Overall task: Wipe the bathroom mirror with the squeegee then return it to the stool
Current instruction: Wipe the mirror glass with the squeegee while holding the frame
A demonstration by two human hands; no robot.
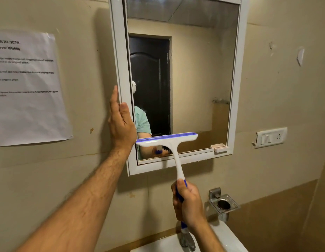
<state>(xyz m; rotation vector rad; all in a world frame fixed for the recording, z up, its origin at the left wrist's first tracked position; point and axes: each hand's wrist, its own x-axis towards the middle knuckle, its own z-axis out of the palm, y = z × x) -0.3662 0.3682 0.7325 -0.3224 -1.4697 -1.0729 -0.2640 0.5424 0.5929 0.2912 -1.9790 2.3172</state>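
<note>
The white-and-blue plastic T-shaped squeegee (168,142), likely light and rigid, is fist-gripped at its blue handle by the right hand (188,203), while the flat-fingered left hand (120,122) steadies the white-framed wall mirror (194,79).

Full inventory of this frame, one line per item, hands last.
mirror: 1, white frame, on the wall, centre
squeegee: 1, white with blue blade and grip, blade against the lower glass
paper notice: 1, white, printed, on the wall left of the mirror
switch plate: 1, white, wall right of the mirror
metal holder: 1, silver, wall below the mirror, right
tap: 1, silver, at the sink
sink: 1, white, bottom edge
left hand: 1, fingers straight against the mirror frame's left edge
right hand: 1, grips the squeegee handle
</note>
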